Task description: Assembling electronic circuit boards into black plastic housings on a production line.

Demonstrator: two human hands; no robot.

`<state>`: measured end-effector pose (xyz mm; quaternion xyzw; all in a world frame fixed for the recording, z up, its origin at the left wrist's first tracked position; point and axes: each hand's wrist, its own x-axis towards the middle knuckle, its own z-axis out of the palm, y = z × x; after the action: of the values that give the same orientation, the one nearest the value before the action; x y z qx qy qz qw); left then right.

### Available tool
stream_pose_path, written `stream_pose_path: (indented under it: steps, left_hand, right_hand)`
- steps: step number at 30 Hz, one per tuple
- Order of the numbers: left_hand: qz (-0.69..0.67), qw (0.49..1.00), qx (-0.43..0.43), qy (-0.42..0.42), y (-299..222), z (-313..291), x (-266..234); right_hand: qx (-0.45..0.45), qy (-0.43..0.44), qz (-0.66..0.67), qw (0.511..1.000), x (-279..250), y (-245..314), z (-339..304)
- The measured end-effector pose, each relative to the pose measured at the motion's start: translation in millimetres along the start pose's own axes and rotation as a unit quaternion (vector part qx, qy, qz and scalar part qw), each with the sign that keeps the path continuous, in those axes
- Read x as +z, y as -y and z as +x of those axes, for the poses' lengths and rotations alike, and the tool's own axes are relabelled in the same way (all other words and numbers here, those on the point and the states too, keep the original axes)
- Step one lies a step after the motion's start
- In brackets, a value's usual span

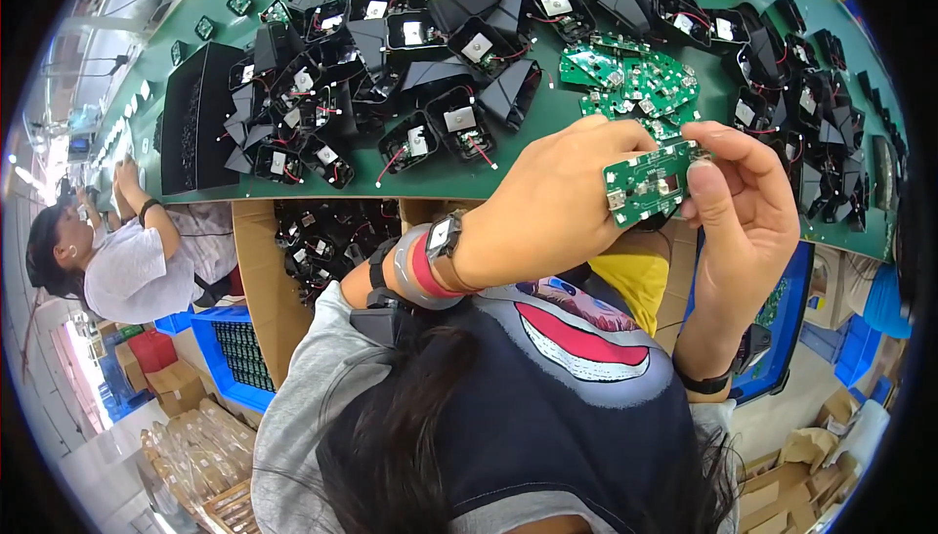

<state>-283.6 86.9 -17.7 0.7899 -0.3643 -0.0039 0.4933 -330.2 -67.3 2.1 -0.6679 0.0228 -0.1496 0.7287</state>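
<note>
A green circuit board [640, 180] is held up just in front of the table's near edge. My left hand [552, 197] is closed at its left side, back of the hand facing up, with some fingers hidden behind the board. At the board's right end, the thumb and forefinger of my right hand [745, 192] pinch the edge; the other fingers curl behind. Beyond my hands lies a heap of similar green circuit boards [640, 80] on the green table [376, 182].
Black plastic housings [469, 45] with red wires crowd the table, left and right of the boards. A black box [195, 124] stands farther left. Below the edge are a cardboard box [259, 280] and blue crates [230, 353]. Another person [147, 260] sits at the left.
</note>
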Motion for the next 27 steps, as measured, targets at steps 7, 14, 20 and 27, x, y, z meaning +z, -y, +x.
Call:
stream_pose_path:
  steps: [7, 14, 20, 27]
  left_hand:
    - [-0.113, 0.993, -0.005, -0.038, 10, 7, 5]
    - [-0.311, 0.929, -0.196, 0.047, 6, 6, 1]
    - [-0.290, 0.930, -0.222, 0.051, 7, -1, 15]
    - [-0.133, 0.983, -0.114, -0.052, -7, -6, 18]
  right_hand:
    - [-0.032, 0.007, -0.050, 0.998, -6, -3, 0]
    - [-0.096, -0.139, 0.029, 0.985, -4, 0, -1]
    - [-0.071, -0.112, 0.016, 0.991, -27, 1, -10]
    - [-0.086, 0.026, -0.071, 0.993, 3, -4, -4]
